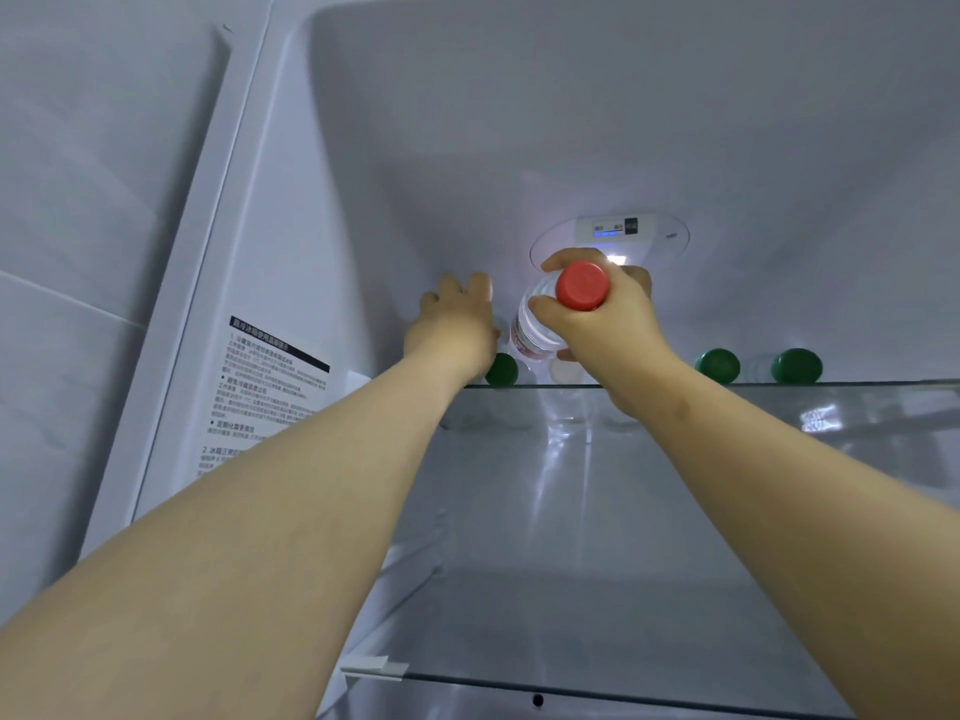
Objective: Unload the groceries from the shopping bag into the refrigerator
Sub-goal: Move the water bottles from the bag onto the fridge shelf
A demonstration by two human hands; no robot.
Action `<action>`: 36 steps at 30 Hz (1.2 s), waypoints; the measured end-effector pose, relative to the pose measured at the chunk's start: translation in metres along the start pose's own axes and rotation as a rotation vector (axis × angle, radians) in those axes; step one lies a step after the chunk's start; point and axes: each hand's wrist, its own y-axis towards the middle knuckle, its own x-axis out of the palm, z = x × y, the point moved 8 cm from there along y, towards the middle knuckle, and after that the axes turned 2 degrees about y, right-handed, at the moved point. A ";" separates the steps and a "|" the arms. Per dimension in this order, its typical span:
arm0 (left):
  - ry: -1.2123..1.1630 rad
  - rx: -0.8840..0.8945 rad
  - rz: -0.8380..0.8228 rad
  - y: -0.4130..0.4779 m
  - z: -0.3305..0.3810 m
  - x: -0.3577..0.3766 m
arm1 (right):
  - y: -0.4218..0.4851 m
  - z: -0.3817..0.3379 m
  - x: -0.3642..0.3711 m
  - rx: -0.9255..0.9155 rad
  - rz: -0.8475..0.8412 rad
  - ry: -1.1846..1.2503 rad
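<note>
Step in hand: one grocery item is being placed on the top glass shelf (779, 385) of the refrigerator (363, 148).

- Red-capped bottle (540, 324) is being held at centre frame by the right hand (608, 324), with the cap end turned toward the camera and the body angled inward above the shelf's front edge.
- Right grip: fingers and thumb are being clamped round the bottle's neck and shoulder. Contact between the base and the glass cannot be told.
- Left hand (457, 319) is being reached in just left of the bottle. Grip apart, fingers fairly straight, nothing held. Whether the fingertips are touching anything further back is hidden.
- Green caps are being seen along the shelf front: one (502, 370) just under the left hand, two (718, 365) (796, 366) at right of frame.

Judgement: placement is being finished, not begun. The next move is judged to call for the bottle being eased down into the gap beside the left green cap, with the neighbours not being knocked, and only then the right grip being released.
</note>
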 end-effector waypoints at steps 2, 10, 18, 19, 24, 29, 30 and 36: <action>0.074 -0.023 -0.008 0.001 -0.003 0.000 | 0.000 0.000 0.000 0.002 -0.002 -0.018; 0.165 -0.058 -0.227 0.000 -0.007 0.016 | -0.003 -0.005 0.002 -0.008 -0.030 -0.081; -0.063 -0.076 -0.375 -0.001 -0.009 0.030 | 0.000 -0.001 0.001 -0.014 -0.017 -0.115; -0.090 -0.077 -0.382 -0.001 -0.009 0.031 | 0.001 0.000 0.001 -0.017 -0.015 -0.132; -0.126 -0.085 -0.345 -0.001 -0.007 0.028 | 0.004 0.001 -0.002 -0.046 0.027 -0.164; -0.099 -0.056 -0.135 0.001 -0.009 0.009 | 0.006 0.000 -0.002 -0.078 0.037 -0.230; -0.111 -0.055 -0.081 0.000 -0.009 0.004 | 0.005 0.000 -0.001 -0.077 0.033 -0.247; -0.187 -0.029 -0.042 -0.009 -0.016 0.002 | 0.010 -0.002 0.022 -0.110 -0.109 -0.514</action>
